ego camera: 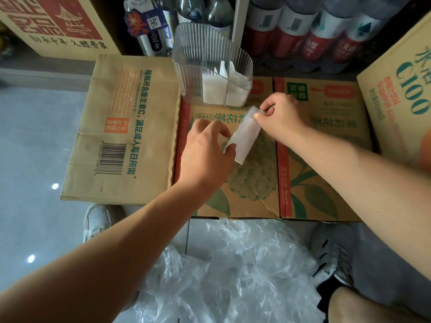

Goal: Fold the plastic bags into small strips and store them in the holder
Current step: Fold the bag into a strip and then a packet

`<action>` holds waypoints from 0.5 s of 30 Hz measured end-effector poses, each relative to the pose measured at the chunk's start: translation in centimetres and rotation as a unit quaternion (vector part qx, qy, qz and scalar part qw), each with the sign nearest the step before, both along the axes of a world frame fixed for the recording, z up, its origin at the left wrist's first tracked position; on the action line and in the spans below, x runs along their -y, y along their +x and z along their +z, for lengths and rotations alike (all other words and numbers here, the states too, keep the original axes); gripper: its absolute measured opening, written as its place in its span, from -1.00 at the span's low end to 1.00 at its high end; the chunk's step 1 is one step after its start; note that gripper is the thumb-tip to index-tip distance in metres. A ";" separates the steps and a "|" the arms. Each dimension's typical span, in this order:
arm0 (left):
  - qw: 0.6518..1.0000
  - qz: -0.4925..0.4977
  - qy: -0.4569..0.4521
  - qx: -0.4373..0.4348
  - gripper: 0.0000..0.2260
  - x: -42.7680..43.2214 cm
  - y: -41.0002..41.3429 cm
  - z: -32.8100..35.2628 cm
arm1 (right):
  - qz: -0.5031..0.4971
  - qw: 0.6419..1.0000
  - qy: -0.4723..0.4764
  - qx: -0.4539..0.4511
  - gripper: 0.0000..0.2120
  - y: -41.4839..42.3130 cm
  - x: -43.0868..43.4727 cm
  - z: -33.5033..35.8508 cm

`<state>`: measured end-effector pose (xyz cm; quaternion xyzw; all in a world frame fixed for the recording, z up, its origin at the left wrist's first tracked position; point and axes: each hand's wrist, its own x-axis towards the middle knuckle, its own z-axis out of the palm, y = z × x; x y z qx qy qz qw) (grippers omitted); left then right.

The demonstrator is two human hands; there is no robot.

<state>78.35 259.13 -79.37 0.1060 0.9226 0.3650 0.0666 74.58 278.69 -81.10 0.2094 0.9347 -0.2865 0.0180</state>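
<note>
Progress: midway | we pinched the folded strip (245, 136) at both ends above the carton (256, 190), left hand (207, 148) low, right hand (282, 117) high | holder (198, 50) already contained several strips (217, 89) (count unclear) | loose bags (233, 264) at our feet lay unfolded.

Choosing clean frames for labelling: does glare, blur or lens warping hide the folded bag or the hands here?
Head view: two small glare spots on the shiny floor, away from the work; wide-angle bowing bends the cardboard box edges; the folded strip, left hand and right hand are evenly lit and readable, slight smear at the right knuckles; bottles behind are dim and soft.
</note>
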 end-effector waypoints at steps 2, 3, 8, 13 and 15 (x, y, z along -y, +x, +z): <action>0.996 -0.054 -0.063 -0.044 -0.73 0.2 0.1 -0.3 | -0.002 1.000 0.004 -0.003 -0.84 0.1 0.0 0.1; 0.988 -0.099 -0.094 -0.069 -0.70 0.2 0.2 -0.5 | -0.001 1.000 0.010 -0.003 -0.86 0.1 0.0 0.1; 0.930 -0.292 -0.175 -0.140 -0.55 0.8 1.1 -2.6 | 0.018 0.999 0.027 0.005 -0.90 -0.1 -0.4 0.3; 0.898 -0.326 -0.243 -0.168 -0.35 1.7 2.1 -4.7 | 0.041 0.998 0.039 0.004 -0.87 -0.3 -0.5 0.5; 0.892 -0.328 -0.259 -0.174 -0.32 1.8 2.1 -4.7 | 0.058 0.997 0.045 -0.013 -0.89 -0.1 -0.5 0.4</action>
